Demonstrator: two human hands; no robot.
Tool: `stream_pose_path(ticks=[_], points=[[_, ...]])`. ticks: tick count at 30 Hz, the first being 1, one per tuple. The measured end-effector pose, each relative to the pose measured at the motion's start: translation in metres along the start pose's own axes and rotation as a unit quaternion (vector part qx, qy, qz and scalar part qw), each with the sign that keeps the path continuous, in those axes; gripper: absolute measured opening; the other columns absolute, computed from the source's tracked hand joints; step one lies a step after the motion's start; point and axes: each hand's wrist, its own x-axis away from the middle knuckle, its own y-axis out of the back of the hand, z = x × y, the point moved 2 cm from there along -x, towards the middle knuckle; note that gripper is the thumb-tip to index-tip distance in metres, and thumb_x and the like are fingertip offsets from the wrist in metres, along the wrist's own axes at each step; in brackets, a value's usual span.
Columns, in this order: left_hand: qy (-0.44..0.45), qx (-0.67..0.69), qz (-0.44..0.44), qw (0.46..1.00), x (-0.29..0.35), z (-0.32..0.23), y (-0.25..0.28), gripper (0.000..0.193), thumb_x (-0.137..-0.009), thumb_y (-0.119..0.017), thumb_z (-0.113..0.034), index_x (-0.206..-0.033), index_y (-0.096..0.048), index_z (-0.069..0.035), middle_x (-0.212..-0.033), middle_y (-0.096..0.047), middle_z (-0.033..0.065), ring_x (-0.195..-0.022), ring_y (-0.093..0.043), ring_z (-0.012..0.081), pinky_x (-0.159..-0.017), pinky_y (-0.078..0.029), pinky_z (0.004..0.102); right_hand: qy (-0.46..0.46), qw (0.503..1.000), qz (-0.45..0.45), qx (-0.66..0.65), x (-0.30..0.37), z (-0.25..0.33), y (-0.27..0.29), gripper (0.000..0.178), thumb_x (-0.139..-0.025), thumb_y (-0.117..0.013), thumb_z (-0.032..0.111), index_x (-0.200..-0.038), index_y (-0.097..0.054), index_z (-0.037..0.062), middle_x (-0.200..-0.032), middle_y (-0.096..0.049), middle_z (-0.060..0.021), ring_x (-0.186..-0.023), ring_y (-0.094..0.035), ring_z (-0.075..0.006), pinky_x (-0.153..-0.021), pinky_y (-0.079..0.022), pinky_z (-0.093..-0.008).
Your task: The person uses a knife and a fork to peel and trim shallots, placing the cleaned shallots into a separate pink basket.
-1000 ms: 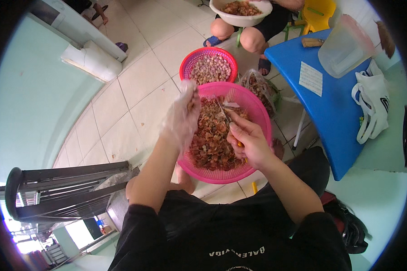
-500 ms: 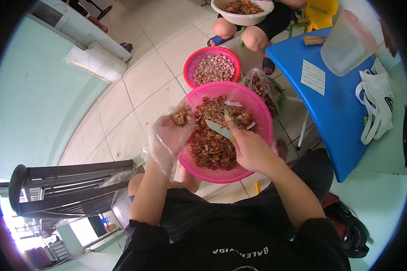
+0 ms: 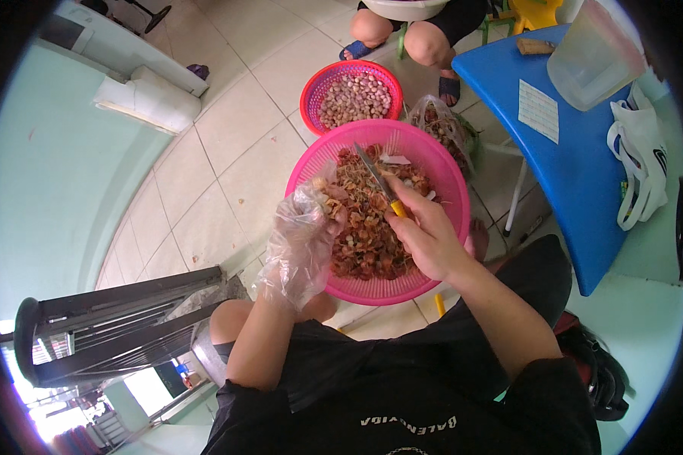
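Note:
My left hand point(image 3: 303, 235), in a loose clear plastic glove, is closed over the left side of a pink mesh basket point(image 3: 455, 220). Between its fingers is a brown, dry-skinned shallot point(image 3: 332, 203), mostly covered by the glove. My bare right hand point(image 3: 431, 236) grips a small knife point(image 3: 373, 168) by its yellow handle, the blade slanting up and left above the basket. Under both hands, reddish-brown papery skins and stringy roots point(image 3: 372, 246) fill the basket, with a few white scraps among them.
Beyond stands a red basket point(image 3: 306, 98) of peeled shallots point(image 3: 357, 98), beside a clear plastic bag point(image 3: 442, 136) of unpeeled ones. Another person sits past it with a white bowl point(image 3: 406, 9). A blue table point(image 3: 584, 205) is at right, a dark metal rack point(image 3: 114, 318) at left.
My left hand has turned over and come inward over the basket, hiding most of the shallot. The knife has swung so its tip points farther up. The view has shifted slightly.

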Motion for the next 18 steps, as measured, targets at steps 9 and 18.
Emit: stream_pose_path(ticks=[9, 18], points=[[0.109, 0.221, 0.053, 0.968, -0.004, 0.001, -0.027, 0.064, -0.101, -0.061, -0.034, -0.15, -0.039, -0.001, -0.131, -0.058, 0.0166, -0.097, -0.06, 0.0185, -0.078, -0.053, 0.0223, 0.076, 0.996, -0.044, 0.028, 0.002, 0.006, -0.003, 0.058, -0.092, -0.047, 0.007, -0.149, -0.041, 0.0015, -0.082, -0.052, -0.0111, -0.072, -0.048, -0.0145, -0.071, -0.043, -0.0294], [0.124, 0.211, -0.038, 0.969, -0.005, 0.002, -0.031, 0.048, -0.103, -0.051, -0.012, -0.147, -0.04, 0.004, -0.135, -0.056, 0.0195, -0.118, -0.061, 0.0277, -0.092, -0.06, 0.0283, 0.056, 0.996, -0.03, 0.063, 0.007, 0.007, -0.001, 0.049, -0.096, -0.053, 0.01, -0.14, -0.046, -0.0098, -0.092, -0.065, -0.019, -0.084, -0.065, -0.0211, -0.081, -0.049, -0.0325]])
